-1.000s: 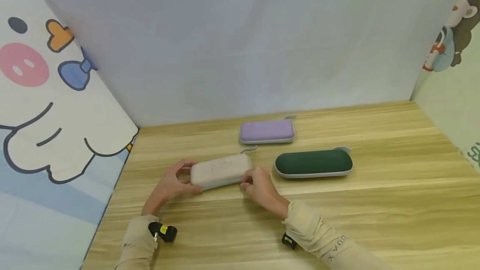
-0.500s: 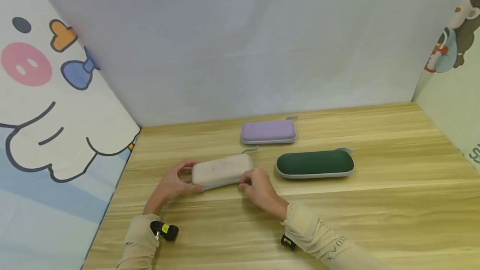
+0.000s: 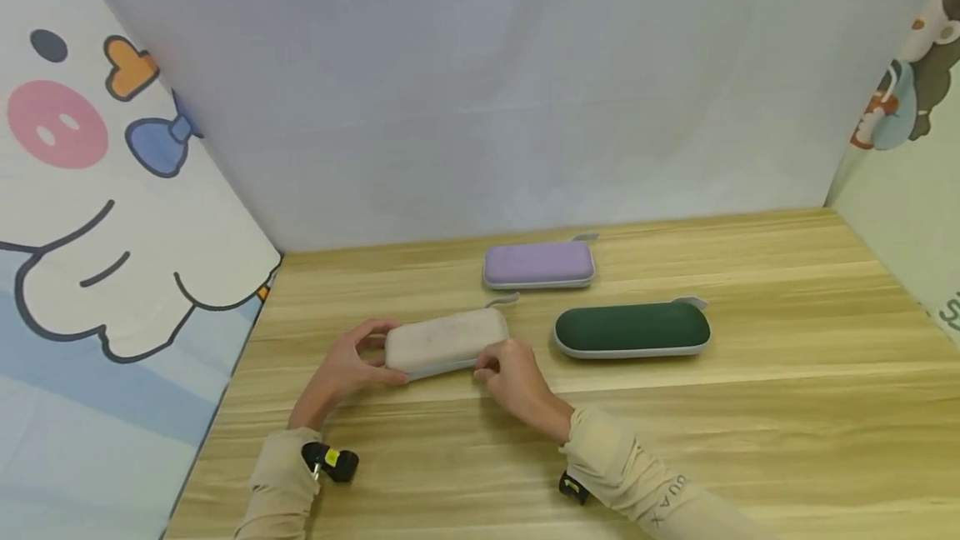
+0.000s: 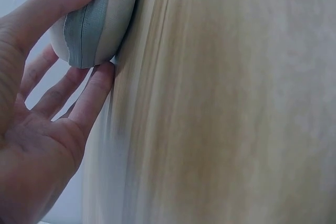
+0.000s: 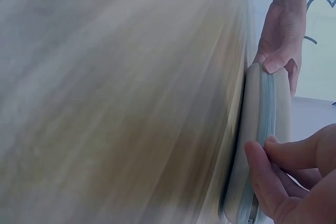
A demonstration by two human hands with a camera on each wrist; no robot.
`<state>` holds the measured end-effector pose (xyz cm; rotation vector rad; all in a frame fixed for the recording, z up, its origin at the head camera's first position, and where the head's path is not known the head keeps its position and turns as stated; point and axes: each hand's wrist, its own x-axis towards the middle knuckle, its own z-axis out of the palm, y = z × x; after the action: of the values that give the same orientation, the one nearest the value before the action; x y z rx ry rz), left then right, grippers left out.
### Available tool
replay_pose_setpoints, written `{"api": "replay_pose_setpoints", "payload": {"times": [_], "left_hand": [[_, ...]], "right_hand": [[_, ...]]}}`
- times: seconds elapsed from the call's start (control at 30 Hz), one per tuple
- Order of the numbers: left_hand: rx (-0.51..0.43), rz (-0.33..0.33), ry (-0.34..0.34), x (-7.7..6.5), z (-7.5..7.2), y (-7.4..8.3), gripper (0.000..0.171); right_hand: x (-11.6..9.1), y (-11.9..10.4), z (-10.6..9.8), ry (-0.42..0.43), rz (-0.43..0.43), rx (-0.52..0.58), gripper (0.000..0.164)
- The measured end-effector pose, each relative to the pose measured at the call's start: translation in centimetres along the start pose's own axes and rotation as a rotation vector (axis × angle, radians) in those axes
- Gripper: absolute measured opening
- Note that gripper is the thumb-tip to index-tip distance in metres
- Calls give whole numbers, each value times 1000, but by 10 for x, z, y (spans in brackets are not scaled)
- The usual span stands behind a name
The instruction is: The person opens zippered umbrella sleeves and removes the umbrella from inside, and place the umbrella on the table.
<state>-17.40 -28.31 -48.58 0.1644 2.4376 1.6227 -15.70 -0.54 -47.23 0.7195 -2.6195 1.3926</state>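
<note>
Three zip cases lie on the wood-grained desk (image 3: 720, 448), and both hands are at the leftmost. Starting at the left, the left hand (image 3: 347, 367) grips the left end of the beige case (image 3: 446, 338): its thumb (image 4: 58, 1) presses on the blue-grey seam band (image 4: 95, 22), while its other fingers (image 4: 93, 90) curl around that end. The beige case lies flat between the hands, its long axis running across the person's front, with the right end slanting slightly away. A grey strap (image 3: 502, 300) sticks out at its far right corner. At the near edge, close to the right end, the right hand (image 3: 516, 382) pinches at the seam with thumb and forefinger; the part between them is hidden, though a zipper pull seems likely. The relation that appears to matter most is here: the right fingers sit on the near long side, with most of the band stretching leftward from them toward the left thumb, so the pinch lines up with the long axis and the left hand braces the opposite end. Neither hand is nearer the case, since both touch it. Behind and a little right, apart from the hands, rests the purple case (image 3: 538, 263); farther right, nearer the right hand than the left, the dark green case (image 3: 632, 328) lies with its long side roughly crosswise.
</note>
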Motion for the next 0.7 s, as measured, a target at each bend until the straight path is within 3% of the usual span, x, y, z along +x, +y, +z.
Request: {"api": "replay_pose_setpoints", "payload": {"times": [0.7], "left_hand": [[-34, 16, 5, 0, 0, 2, 80]], "right_hand": [[1, -10, 10, 15, -3, 7, 11]]}}
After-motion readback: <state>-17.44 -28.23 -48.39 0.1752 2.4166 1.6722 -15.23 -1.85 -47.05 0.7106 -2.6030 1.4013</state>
